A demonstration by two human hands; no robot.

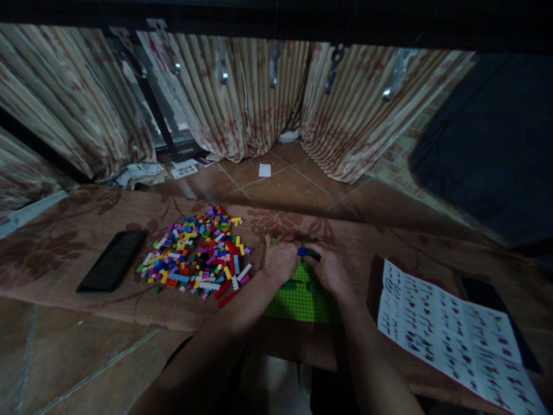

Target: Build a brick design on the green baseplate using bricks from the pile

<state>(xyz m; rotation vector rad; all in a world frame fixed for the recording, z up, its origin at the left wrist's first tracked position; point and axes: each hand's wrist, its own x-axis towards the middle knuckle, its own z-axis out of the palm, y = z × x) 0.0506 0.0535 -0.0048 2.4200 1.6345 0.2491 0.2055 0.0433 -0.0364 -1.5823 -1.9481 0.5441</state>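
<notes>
Both of my hands rest on a green studded baseplate [302, 302] lying on a brown floral mat [64, 242]. My left hand [280, 257] is curled at the plate's far left part. My right hand [330, 271] is curled beside it. Between the fingertips of both hands sits a small dark blue and green brick piece [307, 252], and both hands pinch or press on it. A heap of small loose bricks in many colours [199, 253] lies just left of my left hand.
A black phone [112, 260] lies on the mat left of the brick heap. A printed instruction sheet [453, 334] lies at the right, with a dark flat object [486, 294] behind it. Curtains [259, 98] hang beyond the tiled floor, where papers lie.
</notes>
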